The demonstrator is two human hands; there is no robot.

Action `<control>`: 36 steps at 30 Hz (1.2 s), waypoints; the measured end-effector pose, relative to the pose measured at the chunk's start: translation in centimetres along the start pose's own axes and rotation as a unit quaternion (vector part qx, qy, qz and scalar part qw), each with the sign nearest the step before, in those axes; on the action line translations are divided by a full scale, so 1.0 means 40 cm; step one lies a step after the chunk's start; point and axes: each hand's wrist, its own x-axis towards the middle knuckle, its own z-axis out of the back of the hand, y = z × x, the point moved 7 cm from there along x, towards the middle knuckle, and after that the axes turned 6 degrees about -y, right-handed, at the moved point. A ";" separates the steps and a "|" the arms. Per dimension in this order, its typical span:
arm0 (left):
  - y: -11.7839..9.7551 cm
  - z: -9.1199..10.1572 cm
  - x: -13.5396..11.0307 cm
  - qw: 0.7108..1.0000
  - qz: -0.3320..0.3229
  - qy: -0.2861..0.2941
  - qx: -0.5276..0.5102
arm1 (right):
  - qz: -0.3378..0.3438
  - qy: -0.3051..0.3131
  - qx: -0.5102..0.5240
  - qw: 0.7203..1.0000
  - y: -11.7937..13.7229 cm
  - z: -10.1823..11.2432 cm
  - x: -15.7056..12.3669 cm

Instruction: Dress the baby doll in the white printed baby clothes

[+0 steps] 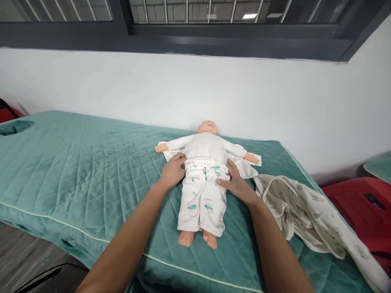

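Both the left hand (173,171) and the right hand (237,184) touch the sides of the printed white pants (200,195) on a doll (206,146); whether either grips the fabric, I cannot tell. The doll lies face-up on a green quilted cover (97,167), near a rumpled pale cloth (302,207).

Doll (207,126) looks smooth and rubbery, faint sheen. Top (204,146) and printed trousers (192,195): soft matt cloth. Bed cover (91,171) is quilted, velvety (plush where light catches it). Rumpled cloth (305,217): matt, creased. Window bars (187,11) gleam like metal. Red case (357,207): smooth plastic look. Wall (122,89) reads smooth.
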 end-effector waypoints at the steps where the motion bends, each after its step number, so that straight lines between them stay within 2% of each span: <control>1: 0.003 -0.003 0.008 1.000 -0.002 -0.004 0.004 | -0.006 -0.007 -0.002 1.000 -0.006 -0.001 0.003; 7: 0.033 -0.032 0.055 0.999 -0.015 0.000 0.046 | -0.027 -0.091 -0.050 0.994 -0.027 -0.006 0.028; 13: 0.061 -0.058 0.089 0.997 -0.021 0.026 0.074 | -0.057 -0.083 -0.120 0.988 -0.029 -0.017 0.073; 17: 0.060 -0.054 0.086 0.997 -0.016 0.014 0.073 | -0.043 -0.111 -0.119 0.986 -0.033 -0.011 0.086; 26: 0.038 -0.023 0.028 1.000 0.007 0.011 -0.008 | 0.006 -0.186 -0.073 0.980 -0.046 0.001 0.079; 36: -0.025 0.040 -0.111 0.999 -0.016 -0.019 0.024 | 0.000 -0.211 -0.067 0.975 -0.033 0.010 0.076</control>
